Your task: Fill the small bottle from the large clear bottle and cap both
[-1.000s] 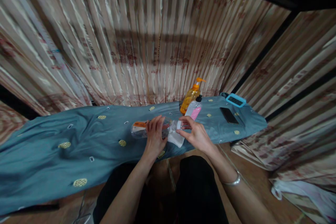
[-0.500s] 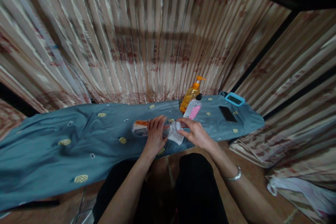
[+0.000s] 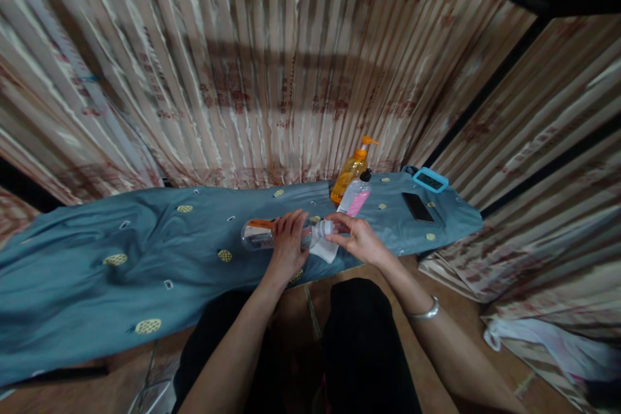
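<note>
A clear plastic bottle (image 3: 257, 235) with an orange and white label lies on its side, its neck pointing right. My left hand (image 3: 288, 242) is wrapped over the middle of the bottle from above. At the neck end, the fingers and thumb of my right hand (image 3: 356, 238) pinch the whitish cap (image 3: 324, 228). Whether the cap is loose or screwed on, I cannot tell. Beneath the neck lies a white cloth or tissue (image 3: 325, 250), partly hidden by the bottle and my hands.
An orange pump bottle (image 3: 348, 178) and a clear-and-pink bottle with a black top (image 3: 356, 196) stand behind my right hand. Farther right are a dark phone (image 3: 417, 207) and a blue-framed device (image 3: 430, 179). All rest on a blue pineapple-print cloth (image 3: 194, 239), before a striped curtain (image 3: 252, 90).
The whole view has shifted slightly. My left hand stays on the bottle, and my right fingers stay at the cap with a slightly changed pose.
</note>
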The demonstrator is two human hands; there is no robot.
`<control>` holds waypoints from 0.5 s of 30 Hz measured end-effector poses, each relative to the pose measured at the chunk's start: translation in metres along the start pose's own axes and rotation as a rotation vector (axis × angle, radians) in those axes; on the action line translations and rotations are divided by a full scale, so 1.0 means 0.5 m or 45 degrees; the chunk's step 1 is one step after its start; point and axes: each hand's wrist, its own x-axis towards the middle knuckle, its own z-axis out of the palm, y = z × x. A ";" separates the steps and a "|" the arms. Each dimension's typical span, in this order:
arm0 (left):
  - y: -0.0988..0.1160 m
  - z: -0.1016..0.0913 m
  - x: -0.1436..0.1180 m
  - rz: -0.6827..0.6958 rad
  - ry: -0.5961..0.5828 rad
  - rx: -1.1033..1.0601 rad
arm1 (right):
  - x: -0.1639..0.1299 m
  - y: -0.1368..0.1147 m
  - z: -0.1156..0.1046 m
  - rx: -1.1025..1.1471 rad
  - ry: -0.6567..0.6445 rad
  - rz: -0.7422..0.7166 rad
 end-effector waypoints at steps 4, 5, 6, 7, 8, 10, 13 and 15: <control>0.001 0.000 0.000 -0.002 -0.004 0.015 | 0.002 0.011 0.011 0.061 0.013 0.033; 0.001 0.000 0.000 -0.002 0.006 0.022 | 0.002 0.011 0.012 0.073 0.019 0.037; 0.001 0.001 -0.001 -0.003 0.019 0.029 | 0.001 0.010 0.013 0.085 0.023 0.039; 0.001 0.001 0.000 -0.001 0.033 0.034 | 0.000 0.009 0.012 0.095 0.023 0.039; 0.000 0.002 0.000 0.002 0.044 0.035 | -0.001 0.007 0.010 0.104 0.019 0.037; -0.002 0.004 0.000 0.008 0.061 0.034 | -0.002 0.004 0.006 0.112 0.003 0.029; -0.004 0.005 -0.001 0.015 0.089 0.034 | -0.001 0.003 0.001 0.104 -0.023 0.028; -0.004 0.005 -0.002 0.018 0.102 0.041 | 0.001 0.004 0.003 0.098 -0.038 0.039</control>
